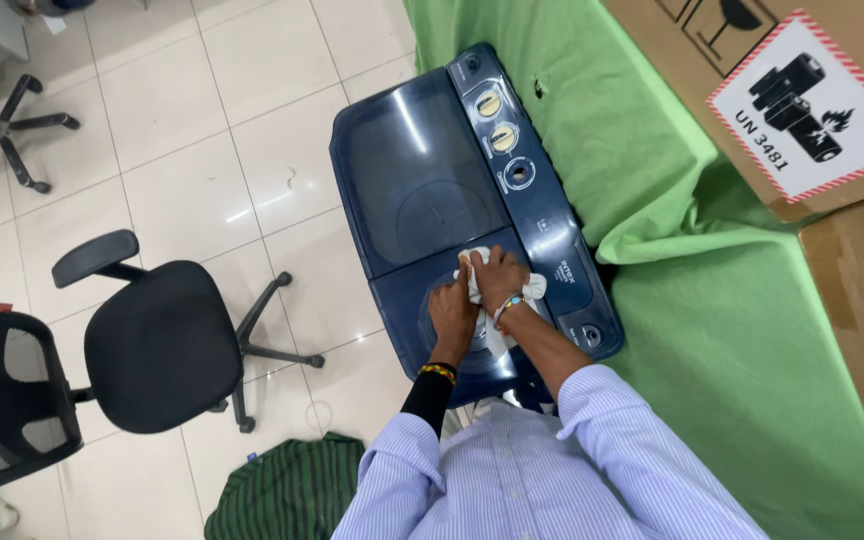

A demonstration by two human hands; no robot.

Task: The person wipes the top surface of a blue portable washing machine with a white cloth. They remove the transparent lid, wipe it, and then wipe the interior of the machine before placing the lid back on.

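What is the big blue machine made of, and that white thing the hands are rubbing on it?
The blue washing machine looks like glossy hard plastic: light streaks shine on its smooth lid. The white cloth under the left hand and right hand looks like soft fabric, since it crumples and folds, though it could be paper.

1. A black office chair (157,340) is standing on the white tiled floor (182,150).
2. A green cloth (712,310) is draping beside cardboard boxes (857,290).
3. A striped green fabric (287,490) is lying on the floor.
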